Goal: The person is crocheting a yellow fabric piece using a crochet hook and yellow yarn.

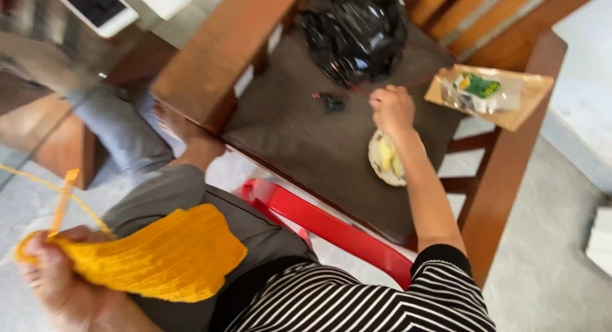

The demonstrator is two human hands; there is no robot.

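Yellow knitting [159,255] drapes over the lap, its corner pinched in the left hand [54,274] along with an orange needle [62,201] — yarn [32,179] trails off left. Across the brown cushion [299,128], the right hand [392,109] is closed — on what, I cannot tell — beside a black bag [354,32].
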